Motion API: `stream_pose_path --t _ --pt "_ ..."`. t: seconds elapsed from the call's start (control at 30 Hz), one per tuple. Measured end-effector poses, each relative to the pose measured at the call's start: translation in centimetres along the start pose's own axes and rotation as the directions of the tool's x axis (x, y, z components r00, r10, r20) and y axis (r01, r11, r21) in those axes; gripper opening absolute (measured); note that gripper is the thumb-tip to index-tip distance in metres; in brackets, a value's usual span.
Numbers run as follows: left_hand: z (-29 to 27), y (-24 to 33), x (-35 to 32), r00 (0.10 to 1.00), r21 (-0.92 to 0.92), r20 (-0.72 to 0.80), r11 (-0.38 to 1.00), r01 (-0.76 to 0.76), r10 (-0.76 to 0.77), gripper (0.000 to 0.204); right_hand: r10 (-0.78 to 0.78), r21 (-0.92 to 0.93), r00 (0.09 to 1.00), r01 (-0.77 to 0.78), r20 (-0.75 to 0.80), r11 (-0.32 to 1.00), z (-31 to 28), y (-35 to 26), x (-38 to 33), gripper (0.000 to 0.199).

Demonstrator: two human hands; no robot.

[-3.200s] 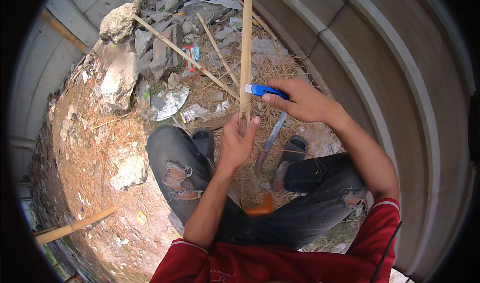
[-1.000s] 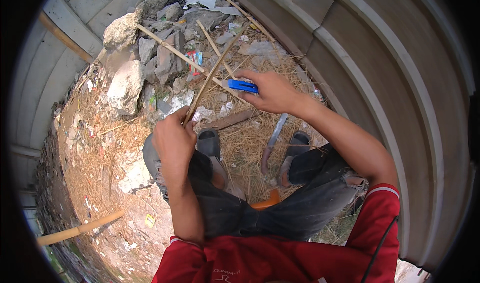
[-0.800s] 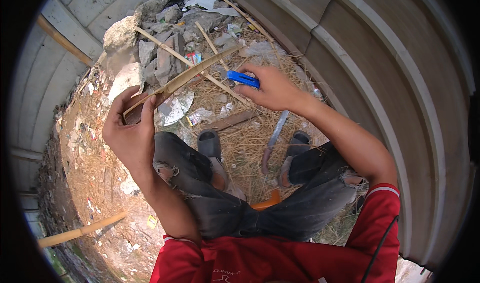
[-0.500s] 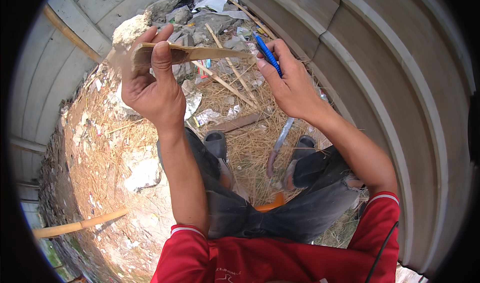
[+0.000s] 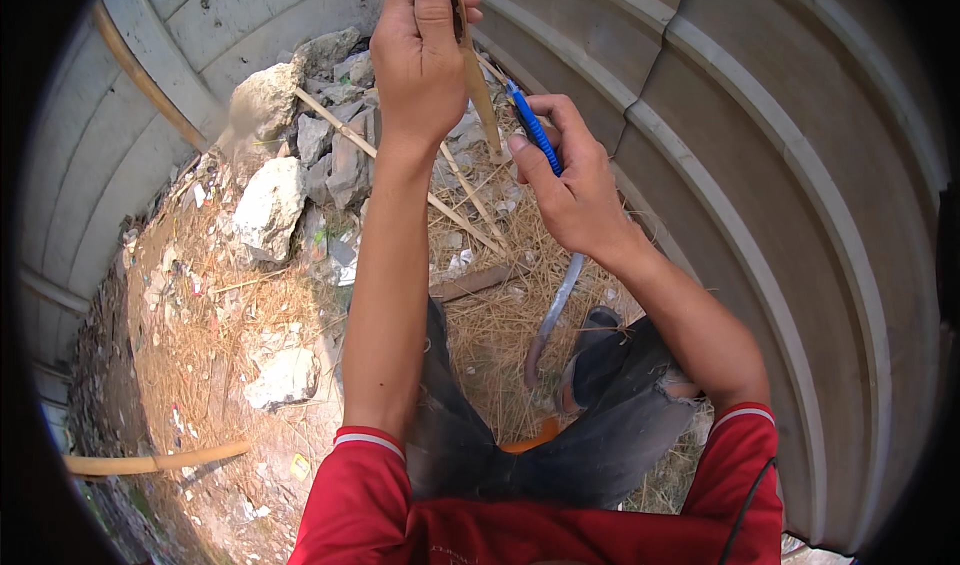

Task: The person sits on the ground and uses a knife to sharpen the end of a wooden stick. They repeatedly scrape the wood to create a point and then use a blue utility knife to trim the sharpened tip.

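Note:
My left hand (image 5: 425, 80) is raised at the top of the view, closed round the wide end of a split bamboo piece (image 5: 481, 103), thumb on its hollow face. The piece tapers to a narrow tip that points down toward me. To the right, my right hand (image 5: 575, 180) grips a blue utility knife (image 5: 536, 130), its front end pointing up and left. The knife and bamboo appear a little apart. Below, on the straw, lies a long knife (image 5: 556, 310) with a pale blade and brown handle.
Thin bamboo sticks (image 5: 468, 197) lie on straw ahead, near grey rocks (image 5: 345, 160) and pale stones (image 5: 268, 210). A corrugated metal wall (image 5: 760, 165) curves along the right. A panel wall (image 5: 90, 145) stands at left. A bamboo pole (image 5: 160, 462) juts in at lower left.
My left hand has lifted and moved right, swinging the bamboo from nearly level to steeply upright. My right hand has dropped slightly, still holding the utility knife.

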State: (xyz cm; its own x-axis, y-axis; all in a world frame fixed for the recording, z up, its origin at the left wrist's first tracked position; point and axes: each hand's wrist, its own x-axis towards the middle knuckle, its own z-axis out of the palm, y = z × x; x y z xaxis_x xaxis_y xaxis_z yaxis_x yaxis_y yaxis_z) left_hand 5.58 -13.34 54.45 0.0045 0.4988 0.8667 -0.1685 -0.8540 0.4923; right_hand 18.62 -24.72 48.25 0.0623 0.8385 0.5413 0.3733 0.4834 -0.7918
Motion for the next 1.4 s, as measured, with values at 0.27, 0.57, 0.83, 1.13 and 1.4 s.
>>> stream_pose_path --t 0.27,0.57,0.83,1.13,1.4 --pt "2.5 2.2 1.7 0.992 0.300 -0.074 0.951 -0.077 0.103 0.022 -0.004 -0.054 1.000 0.004 0.001 0.999 -1.2 0.7 -0.3 0.027" --pt "2.9 0.9 2.0 0.966 0.418 -0.100 0.891 -0.177 0.239 0.022 0.017 -0.037 1.000 -0.017 0.013 0.999 -1.1 0.4 -0.5 0.026" --pt "2.0 0.4 2.2 0.993 0.330 0.034 0.937 -0.118 0.113 0.024 0.028 -0.056 0.999 -0.027 0.023 0.998 -1.1 0.4 -0.7 0.025" --pt "2.2 -0.5 1.4 0.992 0.300 0.037 0.945 -0.130 0.125 0.027 0.031 -0.071 0.998 -0.027 0.058 0.997 -0.8 0.3 -0.8 0.026" --pt "1.0 -0.4 0.7 0.985 0.357 -0.001 0.920 -0.160 0.171 0.028 0.049 -0.098 0.998 -0.045 0.038 0.994 -0.9 0.6 -0.8 0.025"
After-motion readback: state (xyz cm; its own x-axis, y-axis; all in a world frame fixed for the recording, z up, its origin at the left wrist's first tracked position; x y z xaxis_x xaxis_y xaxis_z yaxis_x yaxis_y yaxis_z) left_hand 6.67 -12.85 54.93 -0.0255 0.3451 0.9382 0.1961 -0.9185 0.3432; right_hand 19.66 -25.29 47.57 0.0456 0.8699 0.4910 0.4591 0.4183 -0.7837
